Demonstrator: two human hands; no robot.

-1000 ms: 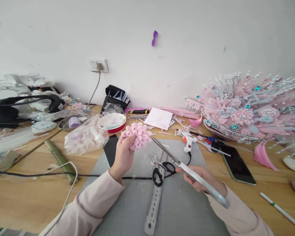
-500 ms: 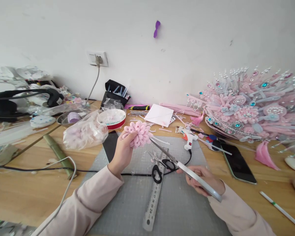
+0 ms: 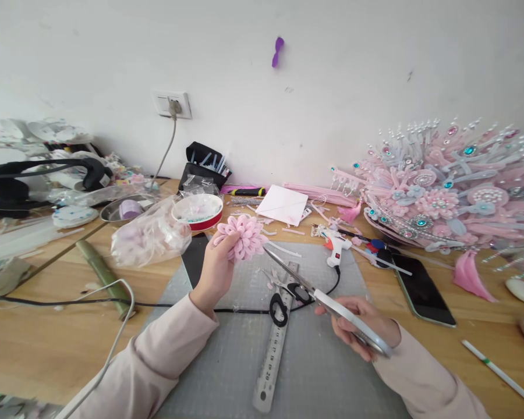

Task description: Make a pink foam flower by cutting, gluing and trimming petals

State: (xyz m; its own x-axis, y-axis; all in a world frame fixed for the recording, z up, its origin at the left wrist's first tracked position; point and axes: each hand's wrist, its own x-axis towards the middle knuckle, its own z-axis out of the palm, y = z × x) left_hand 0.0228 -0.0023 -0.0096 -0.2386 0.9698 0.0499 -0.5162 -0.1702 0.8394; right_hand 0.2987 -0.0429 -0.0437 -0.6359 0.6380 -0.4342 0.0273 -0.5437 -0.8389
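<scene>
Between the thumb and fingers of my left hand is a pink looped flower, raised over the mat's back edge. My right hand is closed around the white-handled scissors. Their long blades point up and left, with the tips beside the flower's lower right edge. Below the blades, small black-handled scissors lie on a steel ruler on the grey mat.
A white glue gun and a phone lie right of centre. A large pink beaded headdress stands at the back right. A red-rimmed tub, plastic bag and green tube are left. Cables cross the table.
My left hand and the flower have shifted slightly left. The scissors in my right hand have moved slightly left at the tips, and my right fingers have changed position a little.
</scene>
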